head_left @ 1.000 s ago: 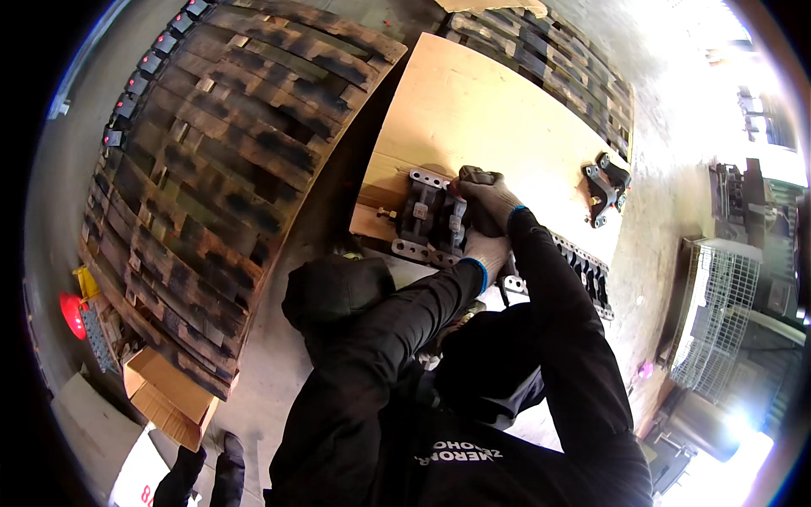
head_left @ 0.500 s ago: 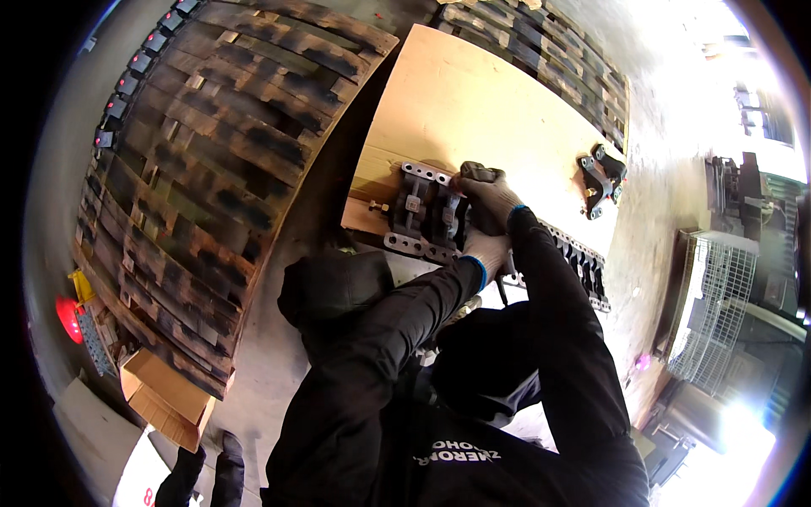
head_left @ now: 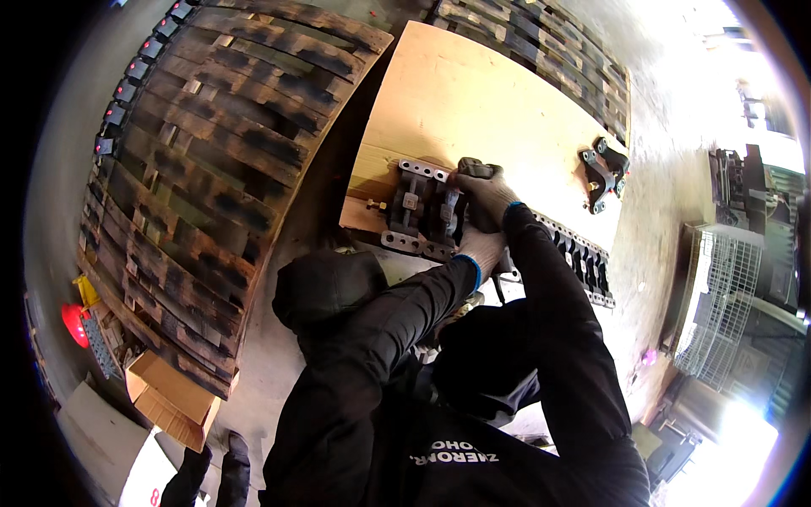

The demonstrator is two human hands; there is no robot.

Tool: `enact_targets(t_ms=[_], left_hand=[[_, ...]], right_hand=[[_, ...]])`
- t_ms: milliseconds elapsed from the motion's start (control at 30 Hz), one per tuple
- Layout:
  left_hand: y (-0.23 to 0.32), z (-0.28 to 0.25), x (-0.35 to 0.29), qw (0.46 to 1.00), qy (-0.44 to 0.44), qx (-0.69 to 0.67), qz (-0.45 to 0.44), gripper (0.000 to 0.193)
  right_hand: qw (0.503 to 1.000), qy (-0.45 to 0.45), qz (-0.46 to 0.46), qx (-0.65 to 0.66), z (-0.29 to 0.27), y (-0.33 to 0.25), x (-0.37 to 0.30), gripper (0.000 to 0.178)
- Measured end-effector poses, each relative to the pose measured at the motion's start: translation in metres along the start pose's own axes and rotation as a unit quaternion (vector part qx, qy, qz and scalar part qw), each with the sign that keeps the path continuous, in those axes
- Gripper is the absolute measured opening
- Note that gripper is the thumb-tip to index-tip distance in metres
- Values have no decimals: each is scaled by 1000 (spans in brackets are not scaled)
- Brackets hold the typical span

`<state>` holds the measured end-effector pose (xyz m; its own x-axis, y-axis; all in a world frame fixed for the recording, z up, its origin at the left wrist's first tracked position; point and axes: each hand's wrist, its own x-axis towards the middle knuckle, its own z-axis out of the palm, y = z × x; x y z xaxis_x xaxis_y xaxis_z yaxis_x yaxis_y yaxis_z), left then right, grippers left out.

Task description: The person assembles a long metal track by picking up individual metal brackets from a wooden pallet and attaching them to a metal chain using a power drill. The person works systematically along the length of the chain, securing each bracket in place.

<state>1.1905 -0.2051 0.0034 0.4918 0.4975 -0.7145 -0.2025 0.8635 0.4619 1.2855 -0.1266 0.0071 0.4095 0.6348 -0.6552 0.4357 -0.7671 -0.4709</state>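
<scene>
Both my hands wear light work gloves with blue cuffs and are closed on a dark power tool (head_left: 478, 170) over the near edge of a wooden table (head_left: 456, 101). My right hand (head_left: 493, 198) wraps its upper part. Lower down, my left hand (head_left: 481, 246) grips what looks like its handle, mostly hidden by the glove. A dark cord or hose hangs below the hands. Against the tool stands a dark metal casting (head_left: 411, 203) with drilled flanges. More such castings (head_left: 583, 264) run in a row to the right; my forearm hides part of it.
Two curved dark brackets (head_left: 602, 176) lie at the table's right edge. A brass-coloured bolt (head_left: 376, 205) sits at the left. Large pallets (head_left: 228, 127) stand to the left, with an open cardboard box (head_left: 173, 395) below them. A wire cage (head_left: 718, 304) stands to the right.
The whole view has shifted slightly. My hands stay on the tool at the same casting, with no clear movement against the table.
</scene>
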Motion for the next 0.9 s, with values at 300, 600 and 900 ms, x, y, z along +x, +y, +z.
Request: enact_targets(t_ms=[300, 600, 900], left_hand=[[14, -6, -10, 999, 26, 19, 19, 51], [-8, -2, 9, 997, -52, 54, -6, 55], [-15, 3, 19, 999, -27, 18, -28, 51]], right_hand=[[1000, -20, -7, -1, 10, -13, 3, 121], [1000, 11, 1, -7, -1, 3, -2, 97], [1000, 8, -6, 6, -9, 7, 2, 118]])
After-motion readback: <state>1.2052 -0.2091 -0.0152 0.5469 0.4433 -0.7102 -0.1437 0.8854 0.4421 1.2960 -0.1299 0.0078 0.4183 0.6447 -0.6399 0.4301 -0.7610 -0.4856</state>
